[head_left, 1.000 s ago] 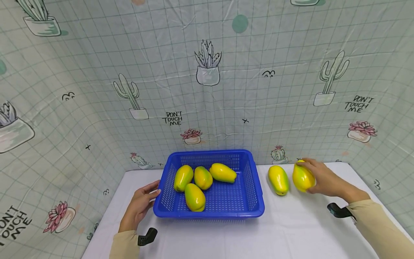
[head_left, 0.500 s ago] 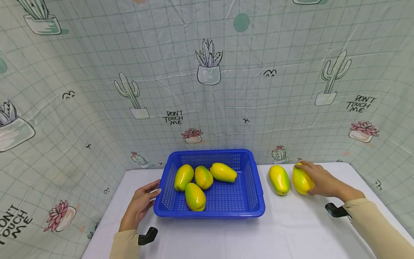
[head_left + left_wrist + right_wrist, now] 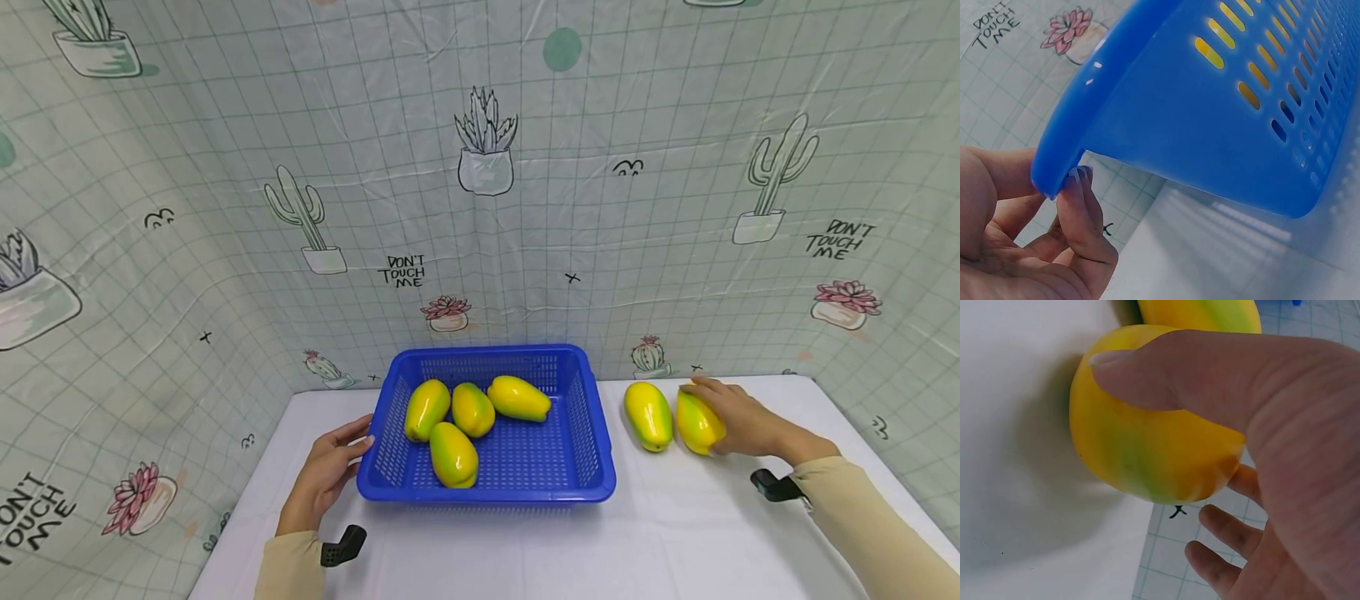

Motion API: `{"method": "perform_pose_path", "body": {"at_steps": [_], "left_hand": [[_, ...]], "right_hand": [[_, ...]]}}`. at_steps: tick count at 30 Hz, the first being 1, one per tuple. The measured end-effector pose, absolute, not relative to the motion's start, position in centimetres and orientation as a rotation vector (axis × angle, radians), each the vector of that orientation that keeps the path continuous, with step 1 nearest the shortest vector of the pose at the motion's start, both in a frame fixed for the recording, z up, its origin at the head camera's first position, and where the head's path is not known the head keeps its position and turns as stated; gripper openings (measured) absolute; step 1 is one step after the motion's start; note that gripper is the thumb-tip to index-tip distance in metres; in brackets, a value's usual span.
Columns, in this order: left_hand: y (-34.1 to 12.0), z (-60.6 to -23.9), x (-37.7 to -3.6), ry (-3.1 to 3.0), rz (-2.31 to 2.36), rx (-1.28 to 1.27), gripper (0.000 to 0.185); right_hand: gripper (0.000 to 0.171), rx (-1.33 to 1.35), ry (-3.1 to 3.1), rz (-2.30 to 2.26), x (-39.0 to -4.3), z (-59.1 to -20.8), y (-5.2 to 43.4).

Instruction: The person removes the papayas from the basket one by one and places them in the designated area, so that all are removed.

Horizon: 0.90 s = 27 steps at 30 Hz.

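Observation:
My left hand pinches the left rim of a blue plastic basket; in the left wrist view its thumb and fingers close on the rim from both sides. At the right, my right hand grips a glossy yellow-green mango, thumb along the near side. The right wrist view shows that mango close up, some fingers spread away from it. Just left of it, a second mango lies on the table. Several similar mangoes lie in the basket's left and middle part.
A white cloth covers the table. Behind and at both sides hangs a gridded sheet printed with cacti. The basket's right wall stands between its contents and the two mangoes outside.
My right hand has shifted slightly left and toward me with its mango, which has come lower and nearer the mango beside it. The left hand and basket have stayed put.

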<state>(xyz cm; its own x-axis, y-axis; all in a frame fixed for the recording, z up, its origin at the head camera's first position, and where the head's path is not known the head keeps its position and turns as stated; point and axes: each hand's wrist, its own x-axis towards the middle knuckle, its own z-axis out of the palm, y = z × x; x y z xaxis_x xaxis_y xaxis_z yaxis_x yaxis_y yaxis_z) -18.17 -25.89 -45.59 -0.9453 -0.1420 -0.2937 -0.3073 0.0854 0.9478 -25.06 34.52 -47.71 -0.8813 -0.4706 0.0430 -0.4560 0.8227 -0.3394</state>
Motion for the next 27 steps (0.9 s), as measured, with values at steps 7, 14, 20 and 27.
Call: {"method": "perform_pose_path", "body": {"at_steps": [7,14,20,27], "left_hand": [[-25.88,-45.63,-18.21,2.218,2.002,-0.465,0.052],[-25.88,-45.6,-18.16,2.217,2.007,-0.471,0.051],[-25.89,-45.72,-18.21,2.211,2.013,-0.468,0.052],[-25.84,-45.75,-18.32,2.207,2.013,-0.455,0.052]], "right_hand": [[0.093,-0.756,2.934,-0.559,-25.06,-47.59,34.49],[0.094,-0.764,2.914,-0.581,-25.09,-47.67,34.72],[0.094,-0.782,2.905,-0.598,-25.16,-47.75,34.92],[0.096,-0.739,2.875,-0.6,-25.09,-47.55,34.99]]}}
